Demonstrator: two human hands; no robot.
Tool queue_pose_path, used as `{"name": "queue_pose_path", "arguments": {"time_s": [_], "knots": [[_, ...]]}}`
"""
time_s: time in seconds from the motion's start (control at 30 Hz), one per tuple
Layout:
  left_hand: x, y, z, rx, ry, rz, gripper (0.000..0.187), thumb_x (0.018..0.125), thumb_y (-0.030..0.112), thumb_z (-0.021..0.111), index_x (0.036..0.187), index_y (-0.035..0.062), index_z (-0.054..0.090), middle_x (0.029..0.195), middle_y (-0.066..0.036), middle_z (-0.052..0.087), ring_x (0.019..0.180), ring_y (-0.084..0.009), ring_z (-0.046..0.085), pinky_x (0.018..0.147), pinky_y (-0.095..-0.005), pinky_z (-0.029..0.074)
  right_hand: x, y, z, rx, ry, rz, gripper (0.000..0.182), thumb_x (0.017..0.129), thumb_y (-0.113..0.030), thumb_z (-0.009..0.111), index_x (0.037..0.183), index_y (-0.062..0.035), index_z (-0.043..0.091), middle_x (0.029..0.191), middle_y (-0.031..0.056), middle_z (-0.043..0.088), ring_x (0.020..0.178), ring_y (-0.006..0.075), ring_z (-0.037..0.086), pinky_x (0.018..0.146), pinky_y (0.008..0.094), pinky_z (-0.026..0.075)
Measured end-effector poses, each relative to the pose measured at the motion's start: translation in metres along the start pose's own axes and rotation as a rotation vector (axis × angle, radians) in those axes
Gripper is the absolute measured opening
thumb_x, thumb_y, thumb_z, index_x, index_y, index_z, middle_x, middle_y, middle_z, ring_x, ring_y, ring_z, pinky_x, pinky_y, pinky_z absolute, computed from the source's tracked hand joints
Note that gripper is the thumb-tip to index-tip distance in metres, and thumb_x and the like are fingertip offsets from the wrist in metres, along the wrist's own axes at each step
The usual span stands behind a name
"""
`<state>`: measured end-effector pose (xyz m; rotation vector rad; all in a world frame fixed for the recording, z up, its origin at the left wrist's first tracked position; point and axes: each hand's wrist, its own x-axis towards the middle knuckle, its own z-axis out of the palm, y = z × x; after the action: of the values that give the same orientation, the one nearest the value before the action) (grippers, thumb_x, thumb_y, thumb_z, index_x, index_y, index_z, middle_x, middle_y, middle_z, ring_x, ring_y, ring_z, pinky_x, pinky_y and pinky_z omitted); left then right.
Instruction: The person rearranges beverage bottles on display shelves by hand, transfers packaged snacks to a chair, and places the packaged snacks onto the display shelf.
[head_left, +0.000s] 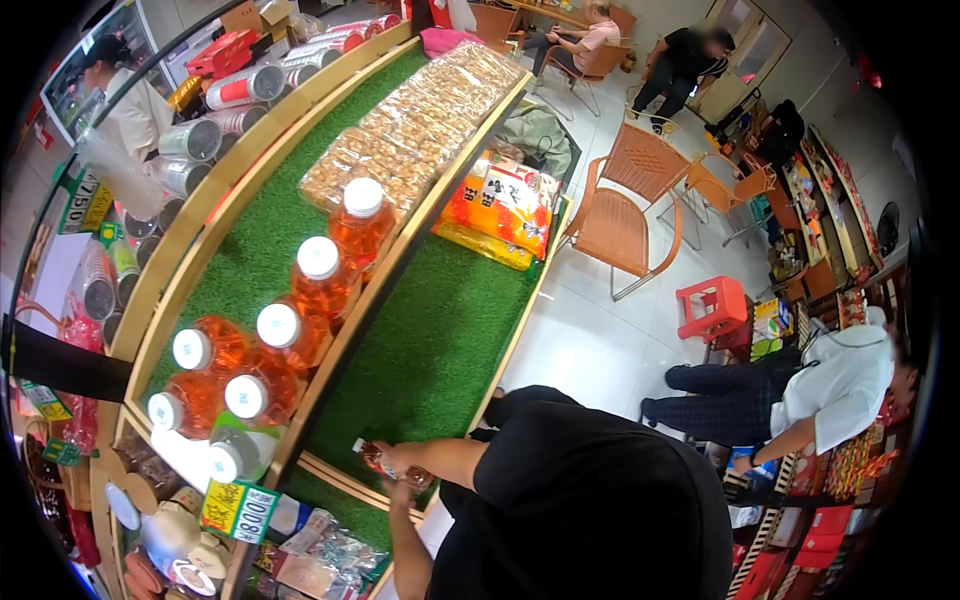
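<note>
Bottle (372, 455), small, with a white cap and dark reddish contents; held low, tilted, above the green turf of the lower shelf (420, 335), cap end pointing up-left. Its printing is too small to read.

Left to right: green-and-yellow price card (88, 205), digits seemingly "750". Six orange-red bottles (375, 236) with white caps stand on the upper shelf (265, 195), beside a clear bottle (245, 447) with a green label; cap marks illegible. Second price card (238, 511), tilted, digits seemingly "008". Wrapped nut-like pieces (420, 120) lie further along the upper shelf.

Right hand (395, 458): fingers closed round the small bottle's middle. Left hand (401, 492): just beneath, at the bottle; cannot tell whether it grips. Orange bag (500, 205), rightward on the lower shelf, bears large Chinese characters, not surely legible.
</note>
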<state>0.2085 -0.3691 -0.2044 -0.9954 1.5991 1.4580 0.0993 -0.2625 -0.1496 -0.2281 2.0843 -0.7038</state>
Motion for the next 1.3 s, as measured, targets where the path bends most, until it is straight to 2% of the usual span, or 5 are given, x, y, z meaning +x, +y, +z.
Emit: {"name": "queue_pose_path", "arguments": {"time_s": [0.43,0.57,0.77,0.93,1.3], "knots": [[0.006,0.069,0.092,-0.232,0.159,0.233,0.078,0.077,0.017,0.063,0.144,0.0073,0.024,0.104,-0.011,0.062,0.078,-0.0266,0.062,0.068,-0.0391,0.052,-0.034,0.106,-0.118,0.373,-0.408,0.143,0.074,0.077,-0.047,0.060,0.141,-0.0237,0.033,0.132,0.0140,0.049,0.113,0.0364,0.053,0.085,0.0489,0.049],[-0.029,0.126,0.211,0.403,0.219,0.365,0.067,0.077,0.023,0.062,0.136,0.0043,0.037,0.109,-0.018,0.062,0.093,-0.0315,0.062,0.081,-0.0395,0.049,-0.033,0.205,-0.140,0.779,-0.513,0.297,0.084,0.076,-0.062,0.060,0.142,-0.0179,0.032,0.146,0.0174,0.031,0.131,0.0391,0.032,0.100,0.0550,0.035],[-0.028,0.130,0.267,0.832,0.548,0.271,0.046,0.078,0.030,0.060,0.123,0.0188,0.056,0.118,-0.019,0.049,0.112,-0.0389,0.047,0.096,-0.0488,0.037,-0.044,0.290,-0.177,0.965,-0.364,0.421,0.065,0.084,-0.050,0.059,0.133,-0.0113,0.041,0.126,0.0232,0.048,0.109,0.0344,0.053,0.087,0.0481,0.048],[-0.036,0.128,0.271,1.207,0.469,0.125,0.077,0.069,0.027,0.069,0.137,0.0178,0.035,0.136,-0.015,0.035,0.129,-0.0338,0.032,0.104,-0.0503,0.027,-0.046,0.311,-0.178,0.866,-0.609,0.308,0.081,0.082,-0.051,0.061,0.144,-0.0162,0.022,0.127,0.0254,0.046,0.107,0.0361,0.054,0.086,0.0489,0.049],[-0.019,0.160,0.315,1.300,0.387,0.283,0.062,0.067,0.022,0.072,0.120,0.0104,0.043,0.117,-0.016,0.049,0.115,-0.0339,0.045,0.098,-0.0473,0.031,-0.079,0.329,-0.195,0.764,-0.606,0.241,0.081,0.082,-0.041,0.060,0.147,-0.0260,0.015,0.120,0.0170,0.052,0.095,0.0316,0.060,0.081,0.0473,0.051]]}}
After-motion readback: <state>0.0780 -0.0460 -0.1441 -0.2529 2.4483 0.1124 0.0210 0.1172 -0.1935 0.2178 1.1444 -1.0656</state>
